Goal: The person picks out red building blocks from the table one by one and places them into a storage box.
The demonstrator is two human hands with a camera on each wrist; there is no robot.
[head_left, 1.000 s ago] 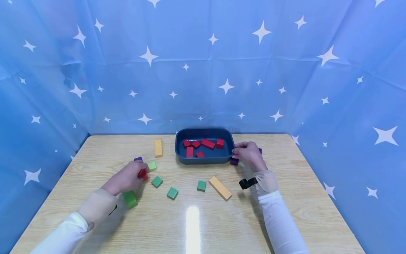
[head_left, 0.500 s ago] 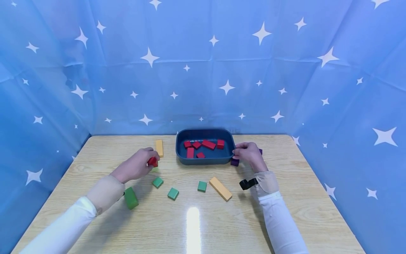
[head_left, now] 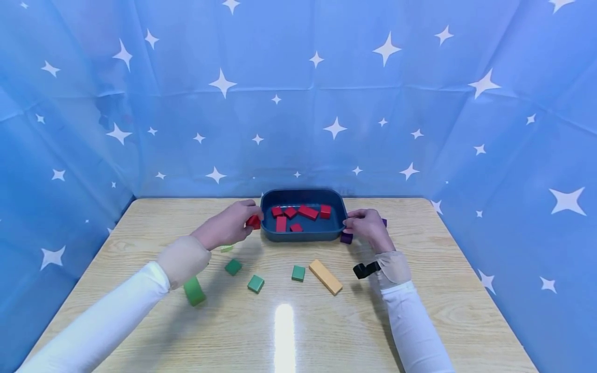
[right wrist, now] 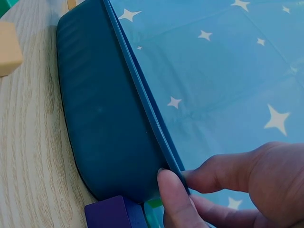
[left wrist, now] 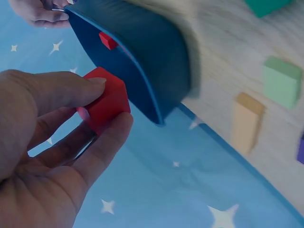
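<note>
My left hand (head_left: 230, 224) pinches a red block (left wrist: 107, 102) between thumb and fingers, right at the left rim of the dark blue bin (head_left: 303, 237). Inside the bin lie several red blocks (head_left: 308, 212). At the opposite end, the thumb and fingers of my right hand (head_left: 369, 228) grip the bin's rim, as the right wrist view shows up close. A purple block (right wrist: 109, 213) stands by the bin wall just under that hand.
On the wooden table are green blocks (head_left: 255, 283), a larger green block (head_left: 194, 291), and a tan plank (head_left: 325, 277). A light green block (left wrist: 282, 81) and another tan plank (left wrist: 247, 122) lie left of the bin. A starry blue curtain (head_left: 298, 103) encloses the table's back and sides.
My left hand has carried the red block right and away from me, from among the left-hand blocks up to the bin's left rim. The right hand keeps its hold.
</note>
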